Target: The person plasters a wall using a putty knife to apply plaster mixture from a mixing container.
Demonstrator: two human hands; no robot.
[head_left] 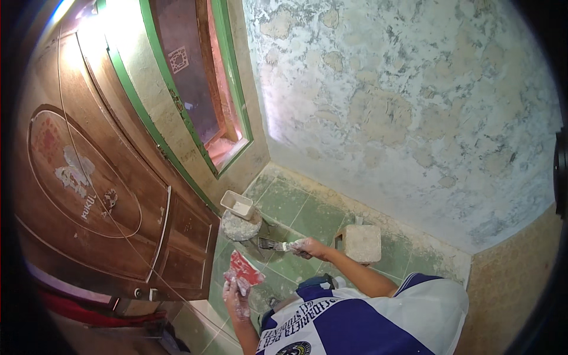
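My left hand (238,300), smeared with white paste, grips a flat red piece (246,270) with white smears on it; it looks like a plastic spreader. In my right hand (306,247) is a putty knife (272,244), its wide dark blade pointing left and its handle coated in white. The two tools are apart, with the knife farther from me. Just beyond the blade stands a round stool (241,228) crusted with white spatter. On it sits a rectangular whitish plastic tub (238,204); its contents cannot be made out.
A small pale square-topped stool (362,244) stands right of my right forearm. Ahead rises a wall (378,112) with patchy plaster. To the left are a brown wooden door (100,177) and a green-framed window (236,77). White residue marks the green floor tiles (319,216).
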